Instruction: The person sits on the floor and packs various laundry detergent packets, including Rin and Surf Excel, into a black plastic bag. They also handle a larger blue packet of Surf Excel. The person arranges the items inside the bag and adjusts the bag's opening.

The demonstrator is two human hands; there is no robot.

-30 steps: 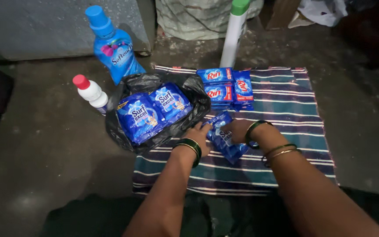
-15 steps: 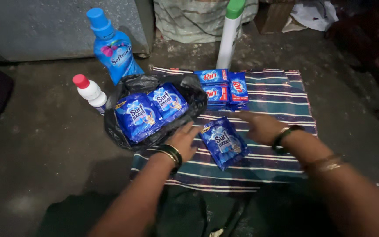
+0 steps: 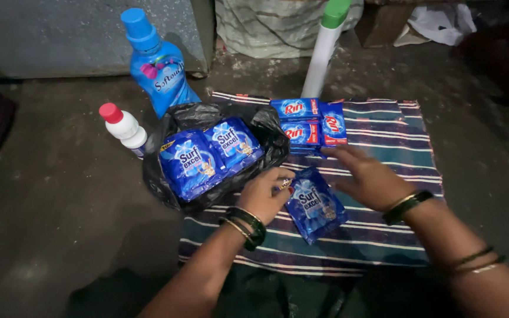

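Head view, looking down. A glossy blue detergent sachet (image 3: pixel 315 204) lies flat on a striped blue-and-white woven cloth (image 3: pixel 384 235), between the two hands; the left hand (image 3: pixel 264 194) rests curled at the sachet's upper-left corner, fingertips apparently pinching its edge, though the contact is dim; the right hand (image 3: pixel 367 176) hovers with fingers spread and released, just beside the sachet's right edge. A crumpled black plastic bag (image 3: pixel 266 126) at left holds two larger blue detergent pouches (image 3: pixel 210 156); a stack of small blue-and-red packets (image 3: pixel 310 123) lies at the cloth's far edge; a blue bottle (image 3: pixel 157 65), a small white red-capped bottle (image 3: pixel 122 123) and a tall white green-capped bottle (image 3: pixel 324 50) stand on the floor.
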